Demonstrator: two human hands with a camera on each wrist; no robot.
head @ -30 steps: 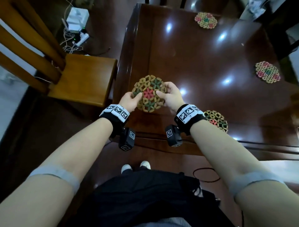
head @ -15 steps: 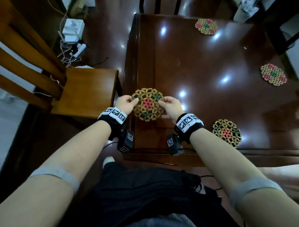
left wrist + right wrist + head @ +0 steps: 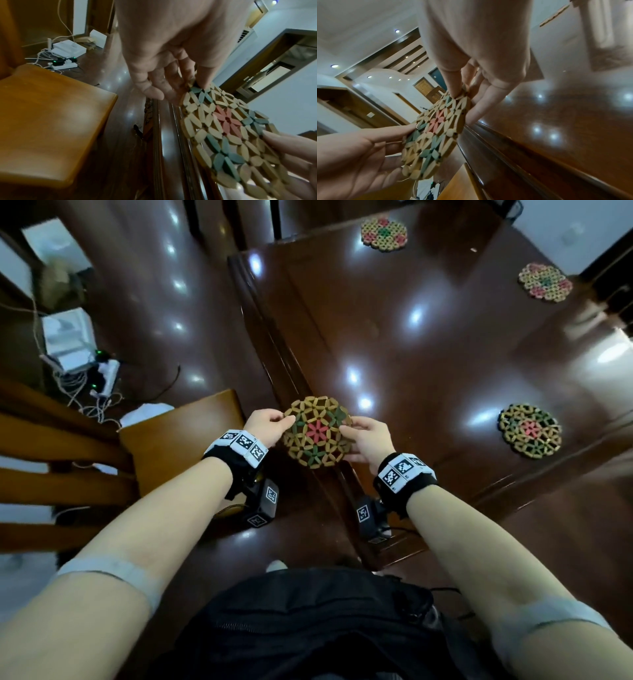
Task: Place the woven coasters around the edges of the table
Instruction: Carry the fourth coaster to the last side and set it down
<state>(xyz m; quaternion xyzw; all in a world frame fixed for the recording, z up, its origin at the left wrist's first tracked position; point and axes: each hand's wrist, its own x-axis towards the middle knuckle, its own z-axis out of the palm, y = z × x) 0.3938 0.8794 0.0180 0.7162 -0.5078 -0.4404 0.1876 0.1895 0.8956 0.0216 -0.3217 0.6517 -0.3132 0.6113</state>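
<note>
Both hands are on one round woven coaster (image 3: 317, 436): left hand (image 3: 263, 428) pinches its left rim, right hand (image 3: 368, 441) pinches the opposite rim, thumbs on top and fingers (image 3: 154, 93) under. It's a disc, so no long axis, patterned face up, tilted, held off the glossy wooden table (image 3: 428, 344) over its near left edge. Three more coasters lie out past the right hand.
</note>
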